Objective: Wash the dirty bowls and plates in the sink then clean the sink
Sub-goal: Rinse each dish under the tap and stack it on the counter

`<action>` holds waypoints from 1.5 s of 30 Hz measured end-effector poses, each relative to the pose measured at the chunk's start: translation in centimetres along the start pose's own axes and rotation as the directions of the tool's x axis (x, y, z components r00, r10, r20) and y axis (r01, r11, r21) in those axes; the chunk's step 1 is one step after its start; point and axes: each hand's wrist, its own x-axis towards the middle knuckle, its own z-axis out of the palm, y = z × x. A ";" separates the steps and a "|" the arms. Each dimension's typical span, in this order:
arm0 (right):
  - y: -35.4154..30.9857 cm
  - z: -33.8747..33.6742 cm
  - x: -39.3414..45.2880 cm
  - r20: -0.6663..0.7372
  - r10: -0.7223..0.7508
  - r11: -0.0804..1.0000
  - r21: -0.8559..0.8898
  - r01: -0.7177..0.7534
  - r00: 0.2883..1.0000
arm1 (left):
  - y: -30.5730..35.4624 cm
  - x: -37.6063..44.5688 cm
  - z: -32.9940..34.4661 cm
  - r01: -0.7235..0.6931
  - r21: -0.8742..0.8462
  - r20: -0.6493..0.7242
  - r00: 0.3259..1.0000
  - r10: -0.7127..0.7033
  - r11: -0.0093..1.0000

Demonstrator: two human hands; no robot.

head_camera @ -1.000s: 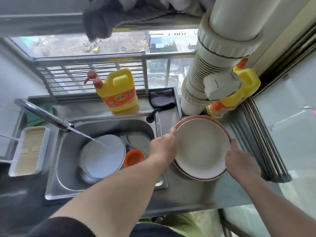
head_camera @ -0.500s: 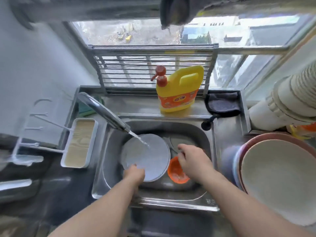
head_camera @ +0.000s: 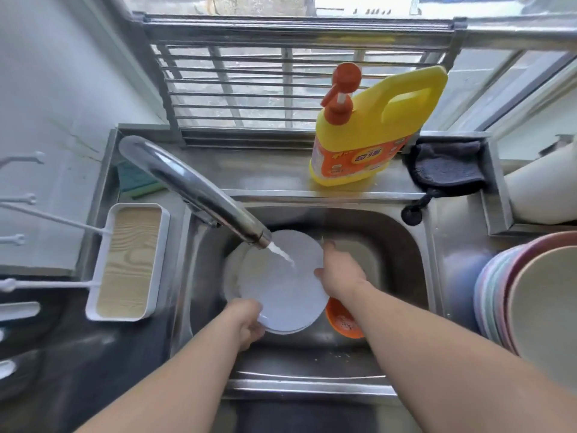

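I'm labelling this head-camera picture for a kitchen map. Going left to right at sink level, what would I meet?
White tray with a wood-grain base → white round plate under the running tap → small orange bowl → stack of pastel plates with a cream bowl on top.

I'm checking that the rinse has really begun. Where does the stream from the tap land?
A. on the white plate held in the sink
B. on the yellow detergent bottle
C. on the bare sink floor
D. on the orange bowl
A: the water leaves the tap and strikes the white plate, which the left hand grips at its near edge while the right hand touches its right rim.
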 end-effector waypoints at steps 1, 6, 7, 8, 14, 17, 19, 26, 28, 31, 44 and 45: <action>-0.1 -0.2 -0.2 0.008 0.007 1.000 0.012 -0.007 1.000 | 0.1 0.1 -0.2 0.026 -0.011 0.012 1.000 -0.026 1.000; -1.2 -3.2 -3.0 0.032 0.063 0.998 -0.007 -0.062 0.998 | 0.3 -2.7 -0.2 0.034 -0.057 0.093 0.995 -0.028 0.998; -1.4 -4.1 -3.8 0.061 0.071 0.997 0.036 -0.073 0.996 | 0.3 -3.6 -0.1 0.054 -0.077 0.112 0.993 -0.045 0.996; -1.6 -5.2 -4.8 0.086 0.086 0.990 0.108 -0.095 0.993 | 0.2 -4.4 0.0 0.086 -0.091 0.133 0.988 -0.074 0.992; 0.7 -10.7 -11.5 0.229 0.247 0.792 0.512 -0.332 0.942 | 1.3 -10.4 -0.1 0.098 -0.197 0.294 0.955 -0.037 0.975; 3.2 -9.9 -14.4 0.294 0.258 0.700 0.600 -0.388 0.920 | 2.6 -12.1 -1.1 -0.061 -0.095 0.329 0.940 0.089 0.994; 3.6 -8.1 -15.8 0.271 0.233 0.714 0.604 -0.354 0.934 | 3.9 -12.4 -2.5 -0.254 0.047 0.318 0.921 0.227 0.966; -2.0 -0.3 -15.0 0.213 0.185 0.376 0.887 -0.269 0.960 | 7.0 -15.2 -8.5 -0.709 0.178 0.214 0.705 0.677 0.682; -4.0 0.0 -13.9 0.195 0.184 0.292 0.925 -0.243 0.963 | 7.1 -15.3 -9.6 -0.715 0.060 0.179 0.694 0.697 0.696; -4.9 -1.7 -13.5 -0.087 0.176 0.608 0.793 -0.039 0.981 | 6.7 -15.6 -9.6 -0.656 -0.117 0.074 0.743 0.666 0.745; 3.1 -15.7 -20.4 -0.489 -0.110 0.971 0.131 0.198 0.865 | 1.4 -15.6 3.2 -0.139 -0.153 0.472 0.860 0.195 0.979; 3.9 -15.9 -20.7 -0.468 -0.055 0.969 0.188 0.160 0.882 | 1.4 -15.4 3.3 -0.170 -0.126 0.488 0.847 0.210 0.977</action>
